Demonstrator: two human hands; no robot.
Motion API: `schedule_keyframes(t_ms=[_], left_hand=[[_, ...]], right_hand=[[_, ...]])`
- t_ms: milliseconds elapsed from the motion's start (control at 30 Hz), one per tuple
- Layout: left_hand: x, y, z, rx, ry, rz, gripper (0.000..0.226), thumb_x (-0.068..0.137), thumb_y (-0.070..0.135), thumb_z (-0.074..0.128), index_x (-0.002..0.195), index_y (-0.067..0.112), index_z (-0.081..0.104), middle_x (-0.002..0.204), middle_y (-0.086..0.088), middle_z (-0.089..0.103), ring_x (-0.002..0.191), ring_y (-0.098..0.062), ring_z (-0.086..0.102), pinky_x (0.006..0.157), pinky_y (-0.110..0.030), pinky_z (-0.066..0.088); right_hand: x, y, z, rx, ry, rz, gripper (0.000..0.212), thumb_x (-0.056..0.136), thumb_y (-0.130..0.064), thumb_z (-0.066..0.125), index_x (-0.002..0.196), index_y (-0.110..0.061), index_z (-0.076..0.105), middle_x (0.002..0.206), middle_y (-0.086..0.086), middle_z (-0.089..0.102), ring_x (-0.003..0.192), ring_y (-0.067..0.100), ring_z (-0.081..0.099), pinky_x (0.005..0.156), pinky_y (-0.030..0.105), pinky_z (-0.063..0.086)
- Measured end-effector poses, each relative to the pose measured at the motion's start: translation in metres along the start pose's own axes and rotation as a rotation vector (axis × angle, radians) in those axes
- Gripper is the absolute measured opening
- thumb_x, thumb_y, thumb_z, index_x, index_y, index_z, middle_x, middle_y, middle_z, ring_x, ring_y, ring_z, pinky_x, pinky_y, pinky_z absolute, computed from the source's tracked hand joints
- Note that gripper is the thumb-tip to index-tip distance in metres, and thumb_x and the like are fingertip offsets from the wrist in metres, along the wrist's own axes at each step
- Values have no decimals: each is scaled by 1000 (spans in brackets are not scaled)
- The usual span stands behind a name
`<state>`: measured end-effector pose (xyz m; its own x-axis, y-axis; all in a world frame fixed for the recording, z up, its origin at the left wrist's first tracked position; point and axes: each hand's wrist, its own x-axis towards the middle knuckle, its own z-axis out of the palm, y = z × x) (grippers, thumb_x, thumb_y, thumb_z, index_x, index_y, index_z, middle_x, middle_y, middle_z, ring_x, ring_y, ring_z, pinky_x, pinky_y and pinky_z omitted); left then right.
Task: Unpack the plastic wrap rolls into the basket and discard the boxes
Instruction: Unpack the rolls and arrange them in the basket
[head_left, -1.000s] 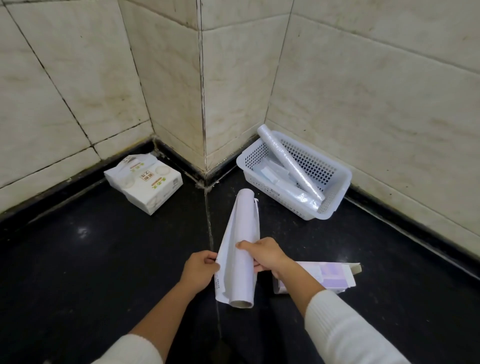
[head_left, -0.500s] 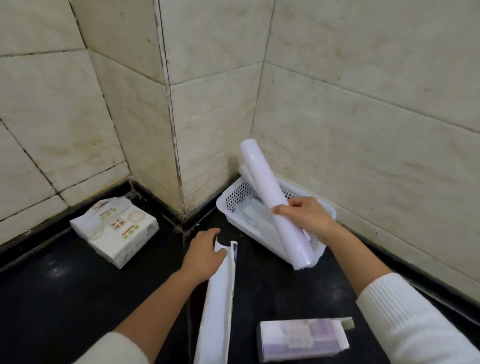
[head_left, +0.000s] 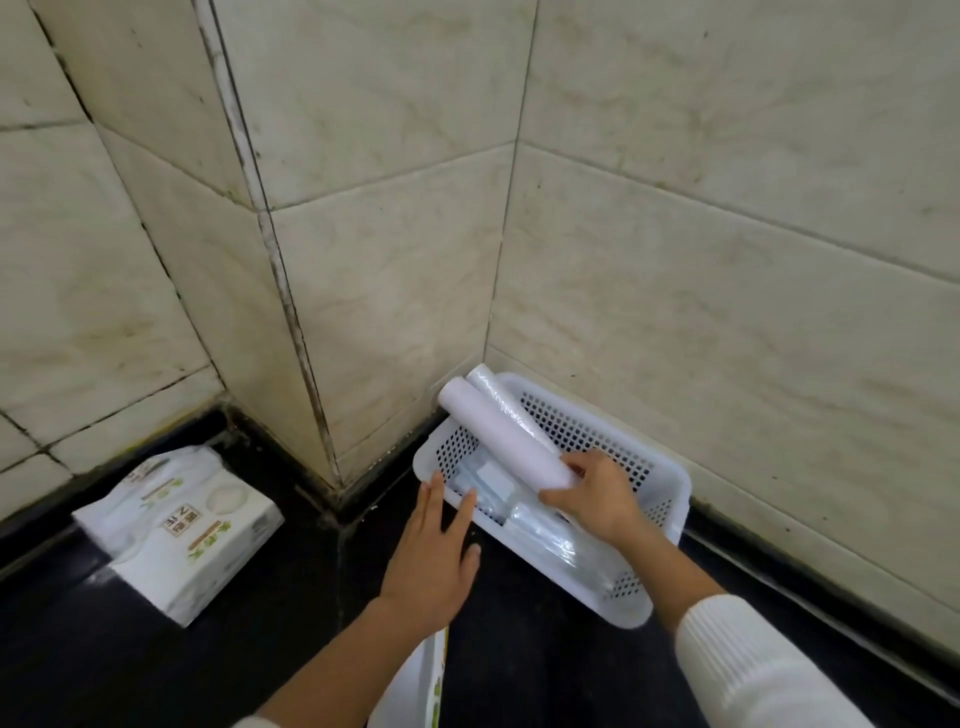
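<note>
A white perforated basket (head_left: 670, 483) sits on the black floor in the wall corner. My right hand (head_left: 597, 496) grips the near end of a white plastic wrap roll (head_left: 498, 436), which lies slanted over the basket with its far end on the back-left rim. A second, clear-wrapped roll (head_left: 493, 387) lies right behind it, and more wrapped items (head_left: 545, 535) rest in the basket's bottom. My left hand (head_left: 434, 556) is open, its fingertips at the basket's left rim. The emptied white box (head_left: 415, 686) lies below my left wrist at the bottom edge.
A white multi-pack of boxed goods (head_left: 176, 525) with green print lies on the floor at the left against the wall base. Tiled walls enclose the corner behind the basket. The floor is dark and glossy.
My right hand carried the roll forward and lowered it onto the basket. My left hand let go of the empty box and reached to the basket's rim. The view moved closer.
</note>
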<state>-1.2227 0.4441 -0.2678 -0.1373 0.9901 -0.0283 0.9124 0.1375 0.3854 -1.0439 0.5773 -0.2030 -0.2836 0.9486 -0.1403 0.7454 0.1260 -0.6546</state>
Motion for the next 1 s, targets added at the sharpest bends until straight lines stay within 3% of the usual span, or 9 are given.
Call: schedule_keyframes(t_ms=[133,233,333,433,500,567,667,800,1000], left_hand=[[-1,-2,5,-14,44,5,66,99,42,34,153,29,-1,159,-9,-24,145,-22,-22,122,-34,11],[-2,-2,7,-36,48,6,67,98,41,35,153,32,-3,158,-5,-26,143,-17,-26,121,-34,17],[-2,-2,7,-37,45,4,68,98,41,36,152,34,-4,158,-4,-27,143,-16,-25,120,-34,22],[-2,-2,6,-31,41,-10,70,98,41,38,152,35,-6,158,-3,-28,142,-14,-26,120,-34,22],[-1,-1,5,-27,29,-12,71,97,40,39,151,35,-7,158,-4,-28,141,-14,-27,120,-35,22],[0,0,3,-25,6,-16,72,97,39,40,151,34,-7,158,-6,-27,143,-17,-25,120,-36,23],[1,1,-4,-41,-58,-17,72,97,37,41,152,32,-5,158,-9,-25,147,-23,-19,120,-39,21],[-3,-7,-19,-173,-103,-18,70,97,36,42,152,32,-1,160,-5,-21,147,-20,-18,122,-42,11],[-28,-47,-48,-253,110,-145,67,97,29,48,153,27,12,163,-3,-5,149,-19,-3,119,-34,12]], right_hand=[[7,7,11,21,12,44,42,67,-20,82,106,-9,70,92,6,70,72,19,66,63,33,58],[12,14,12,-76,38,55,40,71,-25,81,106,-11,67,97,6,67,73,16,62,61,25,50],[13,17,11,-231,54,20,41,74,-31,77,110,-16,63,103,4,58,83,20,56,71,31,48],[13,15,12,-307,22,-16,32,77,-32,74,101,-14,64,102,5,56,80,19,51,65,27,39],[11,16,12,-328,13,-23,34,79,-35,72,105,-14,63,101,3,55,81,19,51,66,28,41],[7,15,12,-406,-19,-28,45,82,-41,67,120,-17,57,106,2,52,93,21,52,79,35,48],[3,5,11,-535,-93,7,59,84,-49,63,133,-21,46,122,6,48,113,26,47,95,45,44],[-5,-17,3,-398,-19,18,65,86,-45,65,139,-17,43,131,9,47,118,29,48,98,46,45],[-21,-78,16,-210,17,-168,54,85,-37,69,130,-12,55,131,8,52,118,25,52,95,32,42]])
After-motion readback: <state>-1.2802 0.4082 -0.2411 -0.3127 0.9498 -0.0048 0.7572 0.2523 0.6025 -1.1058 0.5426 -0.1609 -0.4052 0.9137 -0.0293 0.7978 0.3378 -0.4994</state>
